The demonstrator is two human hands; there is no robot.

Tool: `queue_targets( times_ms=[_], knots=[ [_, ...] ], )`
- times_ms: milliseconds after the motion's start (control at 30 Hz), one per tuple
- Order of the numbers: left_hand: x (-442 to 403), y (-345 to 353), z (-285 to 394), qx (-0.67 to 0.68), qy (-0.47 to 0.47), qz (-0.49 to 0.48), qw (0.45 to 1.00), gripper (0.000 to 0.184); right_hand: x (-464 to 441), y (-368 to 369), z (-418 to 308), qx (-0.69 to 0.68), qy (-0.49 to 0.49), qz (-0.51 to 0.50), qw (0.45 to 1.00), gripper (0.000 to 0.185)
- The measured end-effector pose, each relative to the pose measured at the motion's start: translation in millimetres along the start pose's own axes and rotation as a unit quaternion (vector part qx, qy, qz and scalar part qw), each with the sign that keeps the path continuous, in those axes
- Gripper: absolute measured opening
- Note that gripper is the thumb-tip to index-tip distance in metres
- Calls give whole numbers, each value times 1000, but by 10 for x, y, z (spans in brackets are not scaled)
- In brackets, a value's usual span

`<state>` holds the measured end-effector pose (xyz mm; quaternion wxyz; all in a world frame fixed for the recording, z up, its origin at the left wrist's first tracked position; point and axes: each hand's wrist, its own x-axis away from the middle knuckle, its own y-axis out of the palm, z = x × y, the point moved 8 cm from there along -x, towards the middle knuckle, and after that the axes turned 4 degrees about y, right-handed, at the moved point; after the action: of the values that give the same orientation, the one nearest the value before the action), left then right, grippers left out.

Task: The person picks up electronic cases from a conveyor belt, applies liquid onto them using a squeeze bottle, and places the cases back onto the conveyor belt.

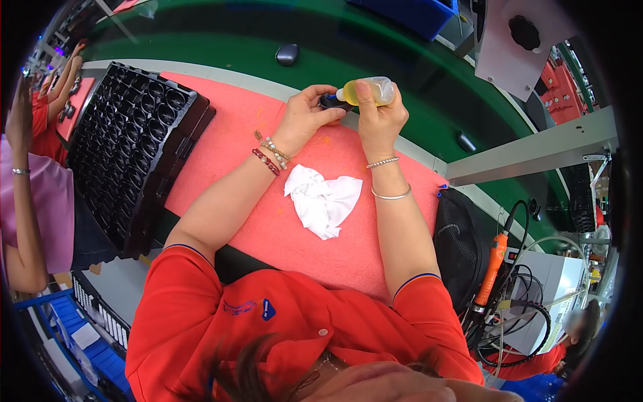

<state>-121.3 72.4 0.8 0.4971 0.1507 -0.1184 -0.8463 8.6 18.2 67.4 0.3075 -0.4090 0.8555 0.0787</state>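
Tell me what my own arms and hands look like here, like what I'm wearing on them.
Both hands, left and right, are ungloved. Short red sleeves have dark blue edging. Your left wrist has red beads and a mixed light-and-brown beaded strand; your right has a twisted silvery bracelet and a smooth silvery bangle.

bottle (376, 92) 1, held device (333, 101) 1, upper centre | white cloth (325, 204) 1, centre | silver bracelets (392, 196) 2, centre right | orange tool (494, 258) 1, right
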Motion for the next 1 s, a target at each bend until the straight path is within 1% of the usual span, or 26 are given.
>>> queue_targets(
  times_ms=[167,233,367,433,533,700,867,1000],
  knots=[
    [-2,6,0,1,0,-3,1000,41,-6,-7,-4,-21,0,9,1000,29],
    [-2,3,-6,2,1,-4,1000,41,2,9,-25,3,-11,-2,1000,29],
    [-3,-2,-5,-7,1,-2,1000,41,-52,-68,-51,8,-7,5,1000,29],
    [4,10,19,-6,1,0,1000,41,-93,-164,-7,-26,15,39,999,28],
    [2,-1,14,-12,0,3,1000,41,-139,-248,40,-23,21,59,998,28],
    [5,-6,10,-18,1,3,1000,41,-149,-260,36,-11,21,56,998,28],
    [3,0,3,-23,8,-11,1000,42,-128,-195,6,28,-14,41,999,27],
    [1,-8,-14,-28,4,-11,1000,42,-129,-190,18,39,-19,39,998,27]
  ],
)
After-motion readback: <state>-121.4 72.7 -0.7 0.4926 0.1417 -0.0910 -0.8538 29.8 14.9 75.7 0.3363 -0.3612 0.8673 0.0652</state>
